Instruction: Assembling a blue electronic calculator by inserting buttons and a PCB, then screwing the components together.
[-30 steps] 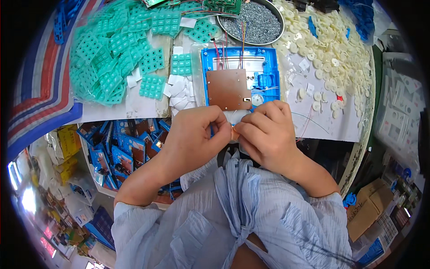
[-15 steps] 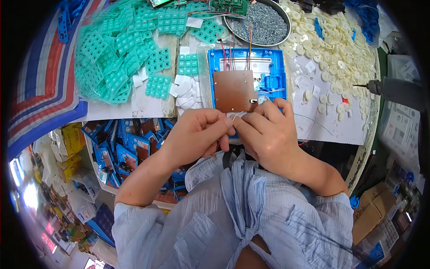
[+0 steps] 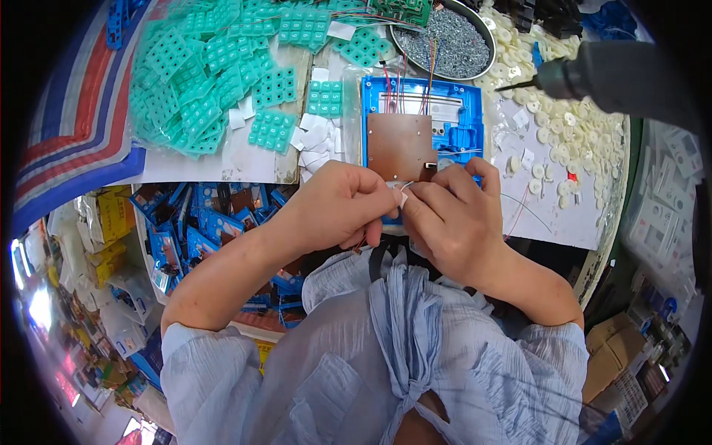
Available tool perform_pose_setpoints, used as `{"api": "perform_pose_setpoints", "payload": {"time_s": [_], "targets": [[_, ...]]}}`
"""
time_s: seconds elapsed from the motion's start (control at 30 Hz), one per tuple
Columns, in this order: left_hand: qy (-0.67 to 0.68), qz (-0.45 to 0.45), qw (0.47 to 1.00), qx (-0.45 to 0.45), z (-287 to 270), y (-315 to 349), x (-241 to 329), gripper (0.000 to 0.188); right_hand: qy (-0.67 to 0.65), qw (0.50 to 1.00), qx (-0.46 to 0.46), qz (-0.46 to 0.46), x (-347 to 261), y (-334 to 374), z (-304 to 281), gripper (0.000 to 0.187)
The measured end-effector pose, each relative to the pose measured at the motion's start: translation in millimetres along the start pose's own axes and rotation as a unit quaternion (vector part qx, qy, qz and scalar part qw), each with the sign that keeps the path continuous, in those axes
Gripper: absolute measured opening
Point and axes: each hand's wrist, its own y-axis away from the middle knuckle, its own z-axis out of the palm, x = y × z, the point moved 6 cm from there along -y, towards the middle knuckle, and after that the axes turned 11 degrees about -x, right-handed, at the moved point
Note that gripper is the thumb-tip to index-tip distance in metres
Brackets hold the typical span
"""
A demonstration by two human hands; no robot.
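Both my hands meet at the near edge of a blue plastic housing (image 3: 477, 111), where thin white wire (image 3: 404, 194) shows between the fingertips. My left hand (image 3: 337, 204) is closed, thumb and forefinger pinching the wire. My right hand (image 3: 463, 219) is closed from the other side, its thumb and forefinger also on the wire. The wire's ends are hidden by the fingers. A brown circuit board (image 3: 400, 147) lies over the housing, just beyond my fingertips, with a small black switch (image 3: 431, 165) at its near right corner. Red and dark wires (image 3: 399, 93) rise from its far edge.
Green rubber keypads (image 3: 178, 89) are heaped at far left, beside white paper pieces (image 3: 319, 141). A round tray of screws (image 3: 449, 44) stands behind the housing. Cream plastic discs (image 3: 556, 122) spread right, below a power screwdriver (image 3: 571, 78). More blue housings (image 3: 211, 222) lie below, left.
The screwdriver reaches further left over the discs. My fingertips are closer together, and the wire loop between them looks smaller. The table's things sit slightly further right in view.
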Motion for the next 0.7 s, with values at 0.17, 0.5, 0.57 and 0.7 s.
{"api": "perform_pose_setpoints", "payload": {"time_s": [0.17, 0.5, 0.57, 0.7], "targets": [[-0.009, -0.006, 1.000, -0.010, -1, -1, 3, 0.030, 0.006, 0.999, -0.033, -0.012, -1, -2, -1, 0.018], [-0.003, -0.009, 1.000, 0.014, 2, 6, -2, 0.023, -0.045, 0.998, -0.019, 0.027, 9, 4, -9, 0.022], [-0.028, 0.018, 0.999, 0.033, 4, 7, -3, 0.019, -0.095, 0.994, -0.027, 0.042, 16, 0, -17, 0.024], [-0.116, 0.113, 0.984, 0.078, 6, 10, -5, 0.018, -0.333, 0.921, -0.099, 0.177, 34, 5, -4, 0.023]]}}
